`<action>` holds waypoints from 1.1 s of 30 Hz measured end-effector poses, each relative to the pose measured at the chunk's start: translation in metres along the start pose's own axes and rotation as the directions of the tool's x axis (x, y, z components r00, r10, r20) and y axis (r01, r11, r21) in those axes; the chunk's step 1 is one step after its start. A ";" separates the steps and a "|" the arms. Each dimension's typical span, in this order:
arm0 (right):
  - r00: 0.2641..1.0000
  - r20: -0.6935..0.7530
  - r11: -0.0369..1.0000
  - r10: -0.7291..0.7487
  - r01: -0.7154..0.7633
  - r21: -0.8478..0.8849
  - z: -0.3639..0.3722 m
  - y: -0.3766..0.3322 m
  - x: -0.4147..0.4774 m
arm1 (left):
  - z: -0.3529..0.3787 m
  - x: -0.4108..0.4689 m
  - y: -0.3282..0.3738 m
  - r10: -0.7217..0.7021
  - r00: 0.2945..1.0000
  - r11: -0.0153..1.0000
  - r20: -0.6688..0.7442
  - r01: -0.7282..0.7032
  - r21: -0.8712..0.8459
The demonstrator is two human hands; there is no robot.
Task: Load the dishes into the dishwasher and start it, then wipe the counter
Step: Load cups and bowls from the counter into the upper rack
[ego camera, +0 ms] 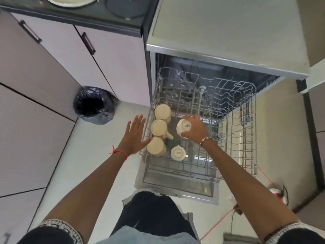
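Nearest the bottom of the frame, the dishwasher door (175,184) lies open and flat, with the upper rack (232,131) pulled out over it.

In the rack's lower left corner stand an inverted mug (156,147) and, just to its right, a small inverted cup (178,153).

The left hand (134,136) is at the rack's left edge. Its fingers are straight, spread and hold nothing. The thumb tip is at the near mug, but contact cannot be confirmed.

The right hand (196,129) is above the rack's centre, its fingers curled round a white cup (183,128) held base-up.

Two more inverted mugs (159,128) (162,111) continue the left-hand row.

Caution: the held cup is near the middle mug's handle. If it is lowered off-line, the two may knock together and chip. If it is set across the tines rather than between them, it may tilt and collect water.

Further off, a lined bin (94,104) is at centre left. A plate (70,0) is on the dark desk (52,13) at upper left, so loading is probably not finished.
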State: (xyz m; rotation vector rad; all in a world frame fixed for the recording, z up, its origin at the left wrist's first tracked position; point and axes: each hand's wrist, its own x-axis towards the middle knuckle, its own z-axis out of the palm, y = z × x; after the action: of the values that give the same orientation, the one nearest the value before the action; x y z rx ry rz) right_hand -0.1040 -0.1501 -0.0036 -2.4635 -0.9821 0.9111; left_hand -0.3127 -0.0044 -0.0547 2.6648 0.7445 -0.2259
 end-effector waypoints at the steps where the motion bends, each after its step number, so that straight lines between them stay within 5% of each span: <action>1: 1.000 0.007 1.000 -0.006 0.006 -0.004 0.005 0.008 0.004 | 0.006 0.003 0.001 0.003 1.000 1.000 0.016 -0.003 -0.001; 14: 0.955 0.295 0.998 -0.039 0.054 -0.045 0.067 0.061 0.068 | 0.054 0.039 -0.011 -0.021 0.996 0.998 0.085 0.025 -0.050; 33: 0.942 0.334 0.975 -0.038 0.109 -0.195 0.095 0.085 0.084 | 0.066 0.041 -0.016 -0.042 0.995 0.995 0.096 0.050 -0.087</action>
State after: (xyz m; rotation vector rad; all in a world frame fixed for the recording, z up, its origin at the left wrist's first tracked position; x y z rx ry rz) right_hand -0.0798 -0.1444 -0.1541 -2.4703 -1.3361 1.2816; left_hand -0.2902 0.0018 -0.1306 2.5354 0.7685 -0.3200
